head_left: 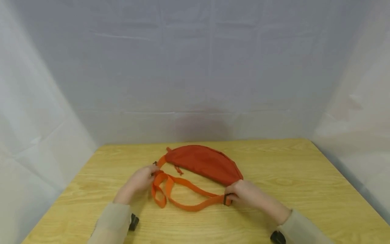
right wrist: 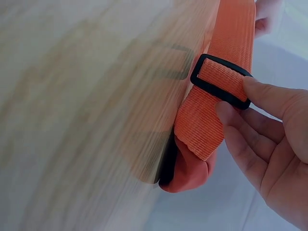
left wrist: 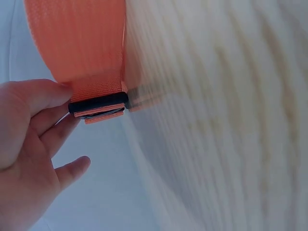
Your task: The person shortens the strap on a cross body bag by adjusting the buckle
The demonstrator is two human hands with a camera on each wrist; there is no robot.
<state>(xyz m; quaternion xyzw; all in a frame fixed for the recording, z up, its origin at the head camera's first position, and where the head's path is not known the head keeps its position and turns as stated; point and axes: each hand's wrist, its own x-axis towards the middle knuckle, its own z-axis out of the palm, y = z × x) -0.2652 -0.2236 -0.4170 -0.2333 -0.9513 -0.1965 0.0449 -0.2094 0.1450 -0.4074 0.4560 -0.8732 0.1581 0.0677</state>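
A red waist bag (head_left: pixel 204 163) lies on the wooden table, its curved edge facing away. Its orange strap (head_left: pixel 195 207) loops over the tabletop in front of it. At the bag's left end, my left hand (head_left: pixel 142 178) pinches the strap, thumb close to a black slide buckle (left wrist: pixel 98 103). My right hand (head_left: pixel 245 192) is by the bag's right corner. There, thumb and fingers pinch the edge of another black slide buckle (right wrist: pixel 221 82) threaded with the strap. A short red zipper pull (head_left: pixel 178 169) hangs from the bag's near side.
The light wood table (head_left: pixel 289 176) reaches back to a pale plastic sheet (head_left: pixel 195 78). Similar sheeting (head_left: pixel 30 101) hangs along the left, and more (head_left: pixel 356 118) along the right.
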